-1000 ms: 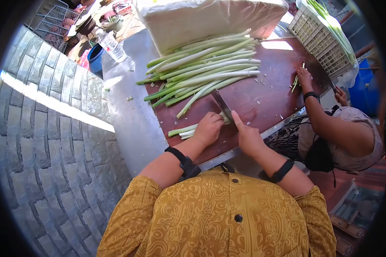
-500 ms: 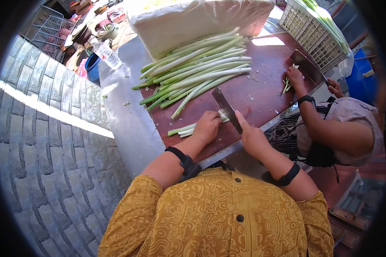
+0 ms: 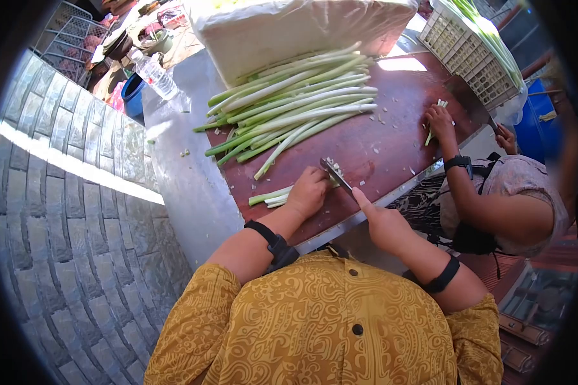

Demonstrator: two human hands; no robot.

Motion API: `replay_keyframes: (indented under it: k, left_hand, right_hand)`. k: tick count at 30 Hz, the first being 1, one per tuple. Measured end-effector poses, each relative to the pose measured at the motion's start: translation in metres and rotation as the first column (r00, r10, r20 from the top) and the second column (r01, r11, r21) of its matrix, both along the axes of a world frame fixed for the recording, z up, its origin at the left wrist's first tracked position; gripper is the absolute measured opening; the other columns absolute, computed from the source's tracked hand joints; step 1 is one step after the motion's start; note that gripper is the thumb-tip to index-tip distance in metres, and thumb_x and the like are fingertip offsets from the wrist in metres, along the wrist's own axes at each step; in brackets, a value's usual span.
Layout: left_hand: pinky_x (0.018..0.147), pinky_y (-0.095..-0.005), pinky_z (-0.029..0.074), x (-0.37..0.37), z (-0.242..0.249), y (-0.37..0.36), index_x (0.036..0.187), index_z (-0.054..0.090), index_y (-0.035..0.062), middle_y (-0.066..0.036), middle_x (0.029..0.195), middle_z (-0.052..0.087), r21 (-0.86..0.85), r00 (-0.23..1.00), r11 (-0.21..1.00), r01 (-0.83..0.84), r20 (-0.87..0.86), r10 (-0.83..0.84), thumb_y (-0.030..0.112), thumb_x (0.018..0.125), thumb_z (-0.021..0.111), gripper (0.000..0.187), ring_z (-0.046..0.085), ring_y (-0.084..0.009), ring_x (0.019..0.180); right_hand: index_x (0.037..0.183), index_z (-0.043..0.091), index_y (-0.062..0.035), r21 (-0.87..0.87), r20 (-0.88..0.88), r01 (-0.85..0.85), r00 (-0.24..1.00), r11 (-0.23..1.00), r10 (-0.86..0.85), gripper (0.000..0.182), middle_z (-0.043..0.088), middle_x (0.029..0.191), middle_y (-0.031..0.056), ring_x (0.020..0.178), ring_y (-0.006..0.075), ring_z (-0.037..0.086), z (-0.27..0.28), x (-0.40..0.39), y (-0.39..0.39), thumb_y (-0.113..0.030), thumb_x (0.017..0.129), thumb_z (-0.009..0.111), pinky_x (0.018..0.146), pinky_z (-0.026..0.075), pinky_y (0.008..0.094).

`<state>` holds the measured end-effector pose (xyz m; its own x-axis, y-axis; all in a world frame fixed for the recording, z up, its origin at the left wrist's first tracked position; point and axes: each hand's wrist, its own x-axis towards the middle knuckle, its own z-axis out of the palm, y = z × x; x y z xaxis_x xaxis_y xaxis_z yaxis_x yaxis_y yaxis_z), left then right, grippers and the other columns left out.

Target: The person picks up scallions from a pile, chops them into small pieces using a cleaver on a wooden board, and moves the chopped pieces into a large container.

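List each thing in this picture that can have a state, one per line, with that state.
Left hand: pressing a small bundle of green-white stalks flat on the red-brown cutting board.
Right hand: gripping the steel cleaver, blade down at the bundle's cut end.
Pile of long green stalks: uncut, lying flat.
Clear plastic bottle: capped, upright.

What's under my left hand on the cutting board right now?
A small bundle of green onion stalks lies under the left hand, ends poking out leftward. The part beneath the palm, up to the knife, is hidden.
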<state>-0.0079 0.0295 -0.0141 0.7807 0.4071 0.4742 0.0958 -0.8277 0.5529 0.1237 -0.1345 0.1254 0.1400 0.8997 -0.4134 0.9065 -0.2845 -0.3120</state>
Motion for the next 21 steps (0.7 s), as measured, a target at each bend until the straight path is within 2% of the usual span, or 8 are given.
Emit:
replay_keyframes:
  k: [4, 7, 10, 13, 16, 19, 21]
  left_hand:
    - [0.082, -0.0354, 0.047, 0.000, 0.003, 0.001, 0.081, 0.065, 0.0054, -0.008, 0.092, 0.059, -0.009, 1.000, 1.000, 0.012, 0.024, -0.012, 0.005, 0.069, 0.065, 0.012, 0.054, -0.0282, 0.092]
    - [0.081, -0.0358, 0.047, 0.002, 0.001, -0.001, 0.081, 0.064, 0.0051, -0.008, 0.091, 0.058, -0.024, 0.999, 0.999, 0.024, 0.027, -0.023, 0.004, 0.069, 0.065, 0.012, 0.054, -0.0285, 0.091]
    - [0.080, -0.0364, 0.047, 0.001, 0.000, 0.003, 0.080, 0.062, 0.0049, -0.009, 0.091, 0.057, -0.025, 0.998, 0.999, 0.020, 0.052, -0.019, 0.003, 0.069, 0.065, 0.012, 0.055, -0.0290, 0.091]
    - [0.080, -0.0368, 0.047, -0.002, -0.002, -0.004, 0.079, 0.061, 0.0048, -0.009, 0.090, 0.057, -0.050, 0.997, 0.999, 0.007, 0.076, -0.003, 0.002, 0.068, 0.066, 0.013, 0.055, -0.0295, 0.090]
    - [0.080, -0.0371, 0.047, -0.001, -0.005, -0.002, 0.078, 0.060, 0.0048, -0.009, 0.090, 0.057, -0.060, 0.993, 0.998, -0.006, 0.120, 0.014, 0.002, 0.067, 0.066, 0.013, 0.054, -0.0297, 0.090]
    - [0.080, -0.0371, 0.047, -0.002, -0.004, -0.001, 0.078, 0.061, 0.0049, -0.009, 0.091, 0.057, -0.041, 0.995, 0.999, -0.022, 0.094, 0.026, 0.002, 0.066, 0.067, 0.014, 0.054, -0.0296, 0.090]
    - [0.080, -0.0370, 0.047, 0.000, -0.003, -0.002, 0.078, 0.061, 0.0052, -0.009, 0.091, 0.057, -0.034, 0.996, 0.999, -0.031, 0.079, 0.034, 0.003, 0.066, 0.067, 0.013, 0.054, -0.0295, 0.090]
  right_hand:
    - [0.148, 0.016, -0.0127, -0.020, -0.014, 0.009, 1.000, 1.000, -0.010, 0.079, 0.064, 0.079, 0.0226, 0.069, 0.0398, 0.063, -0.007, 0.002, 0.010, 0.000, 0.077, 0.048, 0.064, 0.049, 0.0486]
    - [0.148, 0.016, -0.0126, 0.224, -0.034, -0.009, 0.999, 0.975, 0.017, 0.081, 0.063, 0.076, 0.0223, 0.068, 0.0406, 0.062, -0.051, 0.006, 0.028, 0.001, 0.076, 0.048, 0.063, 0.049, 0.0490]
    - [0.148, 0.016, -0.0125, 0.401, -0.041, 0.061, 0.998, 0.914, -0.048, 0.079, 0.062, 0.075, 0.0227, 0.069, 0.0419, 0.061, -0.072, -0.004, 0.042, 0.002, 0.077, 0.047, 0.063, 0.048, 0.0500]
    - [0.148, 0.017, -0.0128, 0.419, -0.141, 0.267, 0.963, 0.868, -0.229, 0.076, 0.062, 0.074, 0.0241, 0.069, 0.0432, 0.061, -0.080, 0.002, 0.034, 0.002, 0.079, 0.046, 0.064, 0.047, 0.0516]
    - [0.147, 0.019, -0.0126, 0.439, -0.231, 0.295, 0.950, 0.849, -0.210, 0.073, 0.061, 0.073, 0.0248, 0.069, 0.0441, 0.060, -0.074, 0.005, 0.032, 0.001, 0.081, 0.045, 0.065, 0.047, 0.0527]
    - [0.147, 0.019, -0.0119, 0.330, -0.106, 0.154, 0.986, 0.931, -0.125, 0.071, 0.061, 0.071, 0.0256, 0.067, 0.0447, 0.060, -0.045, -0.001, 0.031, 0.001, 0.081, 0.045, 0.064, 0.046, 0.0530]
    - [0.147, 0.020, -0.0120, 0.224, -0.092, 0.112, 0.991, 0.968, -0.093, 0.071, 0.061, 0.072, 0.0254, 0.067, 0.0442, 0.060, -0.021, -0.006, 0.027, 0.001, 0.081, 0.045, 0.064, 0.047, 0.0525]
